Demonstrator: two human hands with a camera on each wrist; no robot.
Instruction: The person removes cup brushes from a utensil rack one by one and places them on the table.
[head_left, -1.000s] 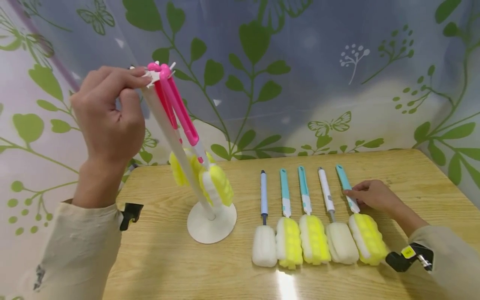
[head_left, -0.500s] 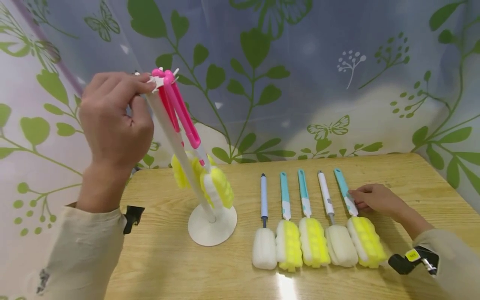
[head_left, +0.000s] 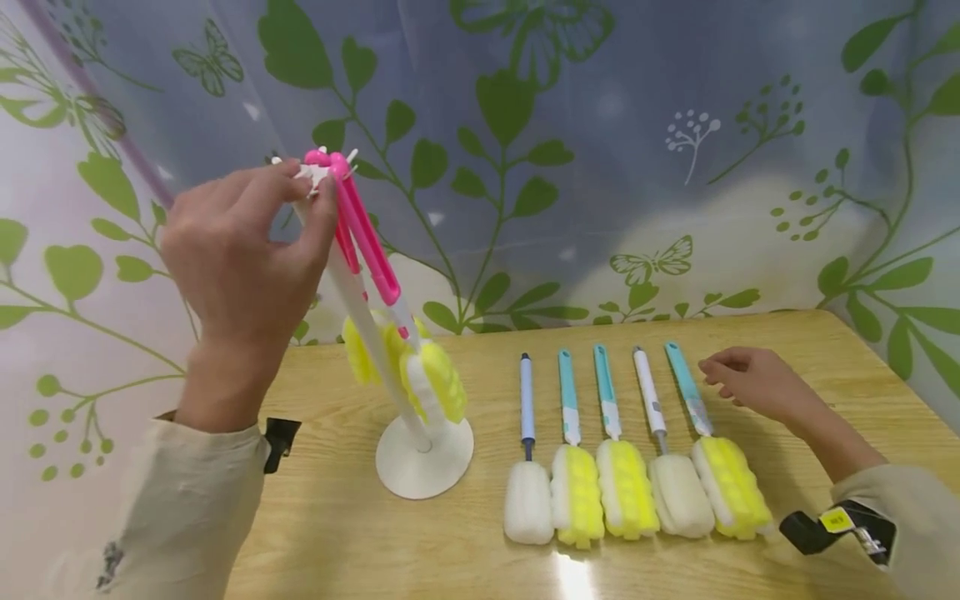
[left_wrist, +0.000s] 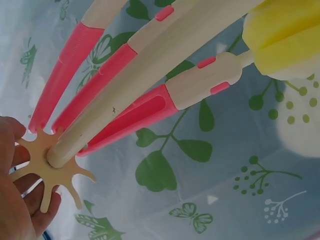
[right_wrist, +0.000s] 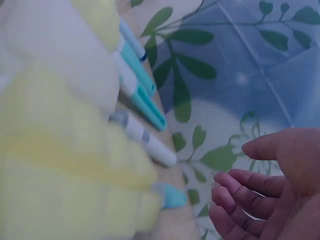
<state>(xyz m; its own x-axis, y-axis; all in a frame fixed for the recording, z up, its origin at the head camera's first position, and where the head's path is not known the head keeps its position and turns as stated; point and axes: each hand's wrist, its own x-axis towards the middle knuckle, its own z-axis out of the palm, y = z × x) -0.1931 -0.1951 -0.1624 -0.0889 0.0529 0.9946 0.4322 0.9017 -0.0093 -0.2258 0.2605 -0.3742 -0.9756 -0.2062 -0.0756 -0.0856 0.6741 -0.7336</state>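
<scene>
Touching left fingers [head_left: 272,187]: white stand top [left_wrist: 56,175]

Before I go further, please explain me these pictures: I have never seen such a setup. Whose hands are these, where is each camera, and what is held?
There is no robot here: one person works with two bare hands. The widest view comes from a camera on the head, looking forward and down. The other two come from cameras on the left and right wrists.

The left hand holds the hooked top of a white stand. Three pink-handled brushes hang from it, as the left wrist view shows.

On the wooden table, five sponge brushes lie in a row beside the stand. The right hand is next to the rightmost one, holding nothing.
</scene>
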